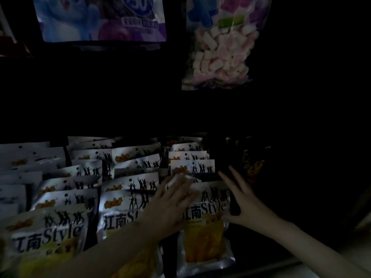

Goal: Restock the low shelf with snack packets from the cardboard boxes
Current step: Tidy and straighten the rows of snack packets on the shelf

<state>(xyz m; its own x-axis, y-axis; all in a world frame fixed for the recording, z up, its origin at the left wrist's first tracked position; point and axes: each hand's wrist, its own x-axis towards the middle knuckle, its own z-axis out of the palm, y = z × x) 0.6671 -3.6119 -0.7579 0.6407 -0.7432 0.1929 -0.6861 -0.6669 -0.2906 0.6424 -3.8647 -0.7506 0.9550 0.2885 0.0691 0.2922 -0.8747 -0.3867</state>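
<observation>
The low shelf is dim and holds rows of silver-and-yellow snack packets (128, 199) printed with dancing silhouettes and "Style". The front packet of the right row (204, 233) leans toward me. My left hand (172, 201) lies across its top left with straight fingers touching it. My right hand (243, 203) has its fingers spread straight, and its thumb and palm touch the packet's right edge. More packets of that row (190, 165) stand behind both hands. No cardboard box is in view.
Above hang a blue-and-purple cartoon bag (100, 19) and a clear bag of pink-and-white marshmallows (220, 49). Right of my right hand sits a dark slot with faint orange packets (254, 167). A pale shelf edge (291, 263) runs at the lower right.
</observation>
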